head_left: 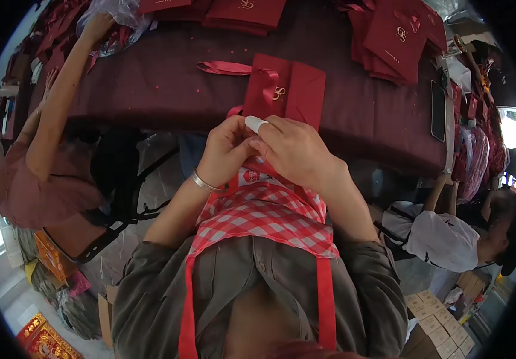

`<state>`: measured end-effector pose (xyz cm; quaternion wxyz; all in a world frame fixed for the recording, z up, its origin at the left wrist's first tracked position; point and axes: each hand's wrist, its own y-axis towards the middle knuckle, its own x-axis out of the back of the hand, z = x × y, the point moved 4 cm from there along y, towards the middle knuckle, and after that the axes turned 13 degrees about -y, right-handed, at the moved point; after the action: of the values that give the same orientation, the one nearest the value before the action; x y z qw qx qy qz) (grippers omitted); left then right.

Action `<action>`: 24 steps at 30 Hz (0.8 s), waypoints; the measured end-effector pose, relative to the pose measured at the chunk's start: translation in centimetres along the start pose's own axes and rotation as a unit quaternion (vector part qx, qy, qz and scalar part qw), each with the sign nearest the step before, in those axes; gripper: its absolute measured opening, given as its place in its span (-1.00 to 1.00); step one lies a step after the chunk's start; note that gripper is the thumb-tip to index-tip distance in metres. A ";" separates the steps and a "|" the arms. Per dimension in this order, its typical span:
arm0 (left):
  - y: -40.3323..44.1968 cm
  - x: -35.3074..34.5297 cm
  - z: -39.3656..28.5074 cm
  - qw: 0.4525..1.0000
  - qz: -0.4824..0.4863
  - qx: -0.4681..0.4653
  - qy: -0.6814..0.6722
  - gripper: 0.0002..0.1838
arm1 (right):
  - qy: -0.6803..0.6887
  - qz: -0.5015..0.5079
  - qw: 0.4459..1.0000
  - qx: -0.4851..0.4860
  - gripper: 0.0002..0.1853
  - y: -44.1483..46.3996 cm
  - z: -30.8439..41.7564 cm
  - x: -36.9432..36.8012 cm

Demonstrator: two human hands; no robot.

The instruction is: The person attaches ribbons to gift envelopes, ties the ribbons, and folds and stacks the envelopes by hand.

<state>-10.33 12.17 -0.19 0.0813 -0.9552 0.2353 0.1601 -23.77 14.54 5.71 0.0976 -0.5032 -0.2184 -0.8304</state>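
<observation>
1. Hands: left hand (225,146) and right hand (298,149) together, fingertips meeting above my checked apron (264,218). Whether anything is pinched between them, I cannot tell. Holding them close to my body presumably suits fine finger work.
2. Red folder (307,90): on the tablecloth (168,84), just beyond my fingers, presumably placed for easy reach. Two panels with a crease between, gold emblem on the left one, glossy ribbon (225,67) trailing left. Near edge hidden by my hands.
3. Phone (438,110): right table edge, apart from the folder.
4. Stacked red folders (389,48): far right, overlapping, presumably grouped to save room.
</observation>
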 end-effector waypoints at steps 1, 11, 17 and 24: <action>-0.1 0.0 0.0 0.999 0.000 0.034 -0.037 -0.84 | 0.013 -0.010 1.000 0.003 -0.78 0.1 -0.2 0.0; 0.6 0.3 -0.4 0.994 0.018 0.004 -0.107 -0.88 | -0.014 -0.030 0.998 0.055 -0.87 0.5 -1.6 0.7; 1.3 2.8 -0.6 0.995 -0.076 0.040 0.043 -0.71 | -0.017 -0.131 0.991 -0.013 -0.90 0.9 -4.9 -0.3; 2.5 3.4 -0.2 0.994 -0.071 0.061 0.059 -0.66 | 0.047 -0.182 0.981 -0.049 -0.92 0.8 -6.7 -2.4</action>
<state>-8.57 8.49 -1.37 0.1361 -0.9707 0.1801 0.0824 -27.66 10.63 1.16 -0.0693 -0.4198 -0.2608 -0.8666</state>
